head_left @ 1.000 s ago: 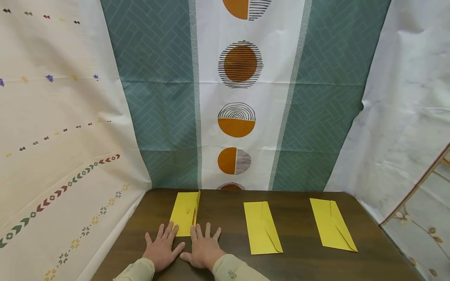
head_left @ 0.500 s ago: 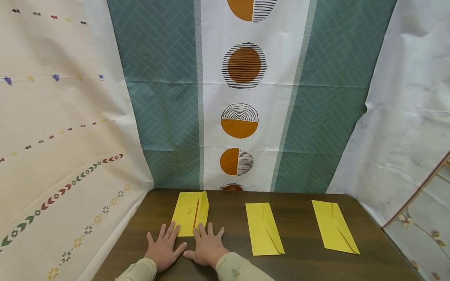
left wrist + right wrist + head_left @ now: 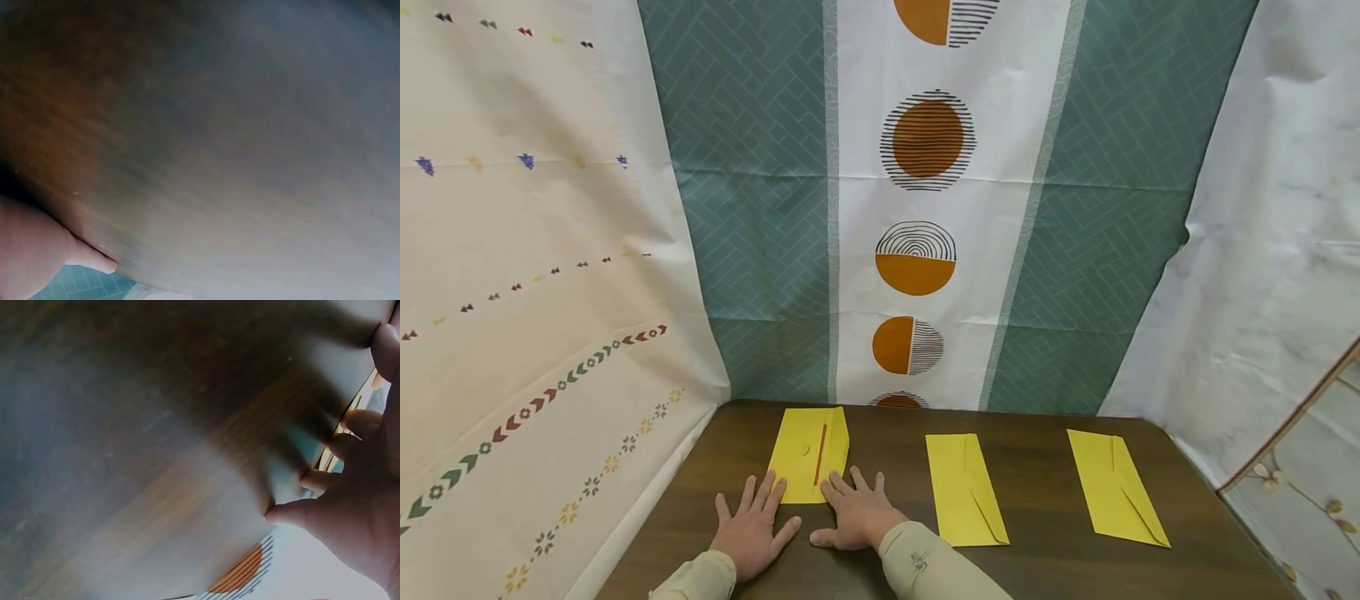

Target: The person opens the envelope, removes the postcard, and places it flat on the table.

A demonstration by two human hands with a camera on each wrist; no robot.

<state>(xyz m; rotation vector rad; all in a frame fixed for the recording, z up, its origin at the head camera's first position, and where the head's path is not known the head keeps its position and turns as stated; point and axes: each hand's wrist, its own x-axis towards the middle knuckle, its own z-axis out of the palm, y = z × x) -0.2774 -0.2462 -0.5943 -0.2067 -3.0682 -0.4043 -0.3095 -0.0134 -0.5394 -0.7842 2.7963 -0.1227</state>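
Observation:
In the head view a yellow envelope (image 3: 794,454) lies flat at the left of the dark wooden table, its long flap (image 3: 837,450) spread out to the right and slightly raised. A thin red strip (image 3: 820,454) runs along the fold. My left hand (image 3: 751,533) lies spread, fingertips on the envelope's lower left corner. With fingers extended, my right hand (image 3: 859,512) touches the flap's lower end. The right wrist view shows the right fingers (image 3: 322,480) reaching down to the tabletop. Only a thumb-side part of the left hand (image 3: 37,250) enters the left wrist view.
Two more yellow envelopes lie to the right, one mid-table (image 3: 966,492) and one farther right (image 3: 1116,492), both with flaps folded over. A patterned cloth (image 3: 760,250) hangs along the table's back edge. Light cloths hang at both sides.
The envelope's flap has swung from nearly upright out to the right, baring the red strip. My right hand has slid right, away from the left hand, which stays in place. The view has shifted slightly.

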